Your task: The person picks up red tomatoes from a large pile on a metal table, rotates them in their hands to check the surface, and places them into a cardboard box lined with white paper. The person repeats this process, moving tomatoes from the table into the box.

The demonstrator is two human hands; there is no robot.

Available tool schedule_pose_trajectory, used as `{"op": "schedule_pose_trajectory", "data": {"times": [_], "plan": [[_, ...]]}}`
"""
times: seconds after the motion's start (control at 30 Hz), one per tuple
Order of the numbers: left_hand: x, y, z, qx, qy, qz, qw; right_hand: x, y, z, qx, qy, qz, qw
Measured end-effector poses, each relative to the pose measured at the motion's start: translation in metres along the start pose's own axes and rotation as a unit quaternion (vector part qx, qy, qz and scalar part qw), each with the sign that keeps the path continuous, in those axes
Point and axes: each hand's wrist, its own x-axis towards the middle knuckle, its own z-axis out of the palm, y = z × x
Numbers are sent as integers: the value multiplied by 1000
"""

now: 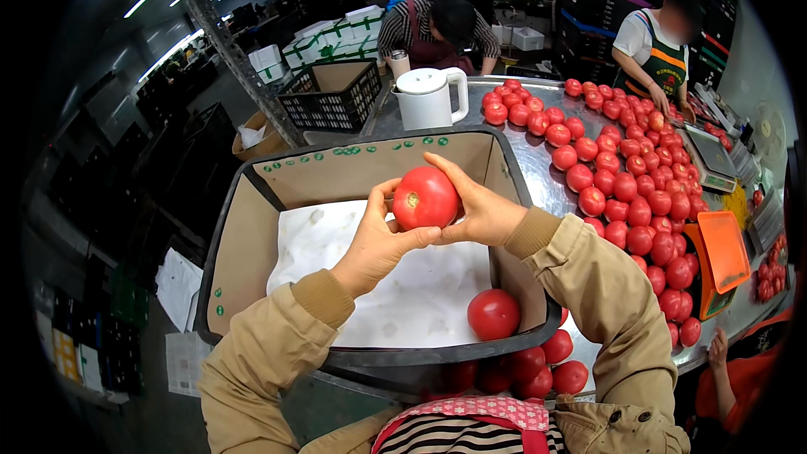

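Both my hands hold one large red tomato (427,199) above a black-rimmed crate (378,144). My left hand (378,243) grips its left and lower side, and my right hand (484,207) wraps its right side and top. The tomato's stem scar faces up and left. Brown cardboard lines the crate walls, and a white paper sheet (334,309) covers its floor. In the crate's near right corner rests another tomato (494,315). Small green stickers dot the far and left cardboard walls. More tomatoes (526,366) lie under the crate's near edge, partly hidden by it.
Many tomatoes (625,186) spread over the metal table (536,161) to the right. Behind the crate stands a white electric kettle (423,101). An orange scale (719,258) and a grey scale (709,151) sit at the right. Co-workers (656,53) stand around the table. A black basket (331,98) is at the back left.
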Motion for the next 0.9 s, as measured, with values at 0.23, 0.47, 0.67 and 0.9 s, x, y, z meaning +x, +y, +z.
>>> {"op": "schedule_pose_trajectory", "data": {"times": [0.23,0.47,0.67,0.9], "plan": [[-1,0,0,0,1,14,1000,-1,-6,-1,25,-28,39,999],[0,5,-4,-61,-8,24,998,-2,-11,-2,57,-36,32,997],[4,-3,-6,-67,-36,32,997,1,-10,1,-112,42,-151,981],[-2,12,3,-128,-46,-68,988,0,-11,5,-159,59,-183,968]]}}
